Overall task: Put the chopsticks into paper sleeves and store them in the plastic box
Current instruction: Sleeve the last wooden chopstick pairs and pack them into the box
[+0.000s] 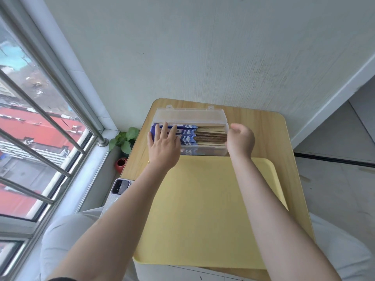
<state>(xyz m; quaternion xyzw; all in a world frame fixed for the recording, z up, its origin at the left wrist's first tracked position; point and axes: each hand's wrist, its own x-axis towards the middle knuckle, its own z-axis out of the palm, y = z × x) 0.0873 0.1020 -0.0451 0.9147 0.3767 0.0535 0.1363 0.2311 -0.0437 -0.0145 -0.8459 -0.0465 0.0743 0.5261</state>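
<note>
Left hand lies spread flat on blue sleeves, print unreadable, in the plastic box; right hand loosely curled, empty.

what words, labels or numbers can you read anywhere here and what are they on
None can be read.
paper sleeves in the plastic box: blue with white printed marks, too small and blurred to read.
phone at the table's left edge: no legible marking on its back.
yellow tray: plain, no print.
left hand covers the sleeves' left ends, so any text there is hidden.
</note>
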